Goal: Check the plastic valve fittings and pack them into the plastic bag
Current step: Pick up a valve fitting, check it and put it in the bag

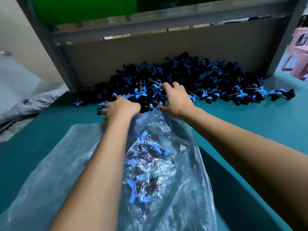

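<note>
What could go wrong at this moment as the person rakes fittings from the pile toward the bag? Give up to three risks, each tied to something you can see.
1. The clear bag lies slack, its mouth held only near the right hand, so fittings may slide past it onto the green table.
2. The left hand gathers several fittings at once, so checking may be skipped.
3. Loose fittings at the pile's right edge might get overlooked.
</note>
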Available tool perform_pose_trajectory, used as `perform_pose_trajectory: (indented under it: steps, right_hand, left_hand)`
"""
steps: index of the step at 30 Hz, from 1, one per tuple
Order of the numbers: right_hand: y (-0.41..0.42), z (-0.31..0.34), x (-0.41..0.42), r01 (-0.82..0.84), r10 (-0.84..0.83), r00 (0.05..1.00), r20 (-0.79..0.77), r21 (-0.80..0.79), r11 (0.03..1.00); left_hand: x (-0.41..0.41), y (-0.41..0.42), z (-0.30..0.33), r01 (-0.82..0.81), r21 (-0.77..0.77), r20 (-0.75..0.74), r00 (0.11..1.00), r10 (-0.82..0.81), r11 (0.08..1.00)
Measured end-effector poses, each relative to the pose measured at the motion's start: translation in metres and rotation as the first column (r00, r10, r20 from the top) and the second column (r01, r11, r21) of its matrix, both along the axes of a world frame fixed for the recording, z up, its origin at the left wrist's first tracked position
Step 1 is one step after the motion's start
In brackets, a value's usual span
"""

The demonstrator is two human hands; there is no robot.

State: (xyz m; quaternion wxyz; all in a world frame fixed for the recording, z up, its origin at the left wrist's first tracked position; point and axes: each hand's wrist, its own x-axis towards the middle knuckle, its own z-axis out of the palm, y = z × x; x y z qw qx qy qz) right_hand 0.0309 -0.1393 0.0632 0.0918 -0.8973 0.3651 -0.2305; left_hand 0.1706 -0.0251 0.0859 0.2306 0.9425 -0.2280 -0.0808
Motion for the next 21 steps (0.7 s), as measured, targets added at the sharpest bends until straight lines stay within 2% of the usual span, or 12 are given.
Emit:
perform_pose_trajectory:
  steps: [1,3,5,8,12,16,18,21]
  right_hand:
    - [-0.003,0.000,0.008,-0.009,0.009,0.999,-0.042,0.018,1.000]
    - [-0.011,-0.002,0.020,-0.020,0.023,0.992,-0.124,0.026,0.999]
    - [-0.019,-0.005,0.029,-0.060,0.055,0.973,-0.225,-0.014,0.998]
    - [-0.032,-0.009,0.032,-0.133,0.100,0.947,-0.307,-0.089,0.987]
    - [-0.043,-0.004,0.023,-0.191,0.163,0.950,-0.266,-0.084,0.978]
    - [-0.053,-0.013,-0.008,-0.096,0.079,0.971,-0.225,-0.063,0.993]
    - [-0.056,-0.023,-0.029,-0.019,0.016,0.968,-0.249,-0.010,1.000]
    - [-0.056,-0.035,-0.059,0.090,-0.084,0.989,-0.125,0.046,0.995]
  left_hand:
    - [0.010,-0.006,-0.002,0.015,0.052,-0.075,0.997,-0.011,0.999]
    - [0.015,-0.020,-0.011,0.105,0.044,-0.203,0.975,-0.094,0.993]
    - [0.010,-0.034,-0.017,0.189,0.043,-0.238,0.956,-0.173,0.981]
    - [0.002,-0.052,-0.020,0.267,0.088,-0.132,0.958,-0.254,0.960]
    - [-0.011,-0.071,-0.019,0.338,0.259,0.017,0.935,-0.355,0.905]
    - [-0.033,-0.085,-0.012,0.424,0.327,0.030,0.889,-0.457,0.845]
    - [-0.048,-0.092,-0.009,0.483,0.291,0.041,0.856,-0.515,0.826]
    - [-0.082,-0.106,-0.010,0.616,0.024,-0.049,0.787,-0.615,0.787]
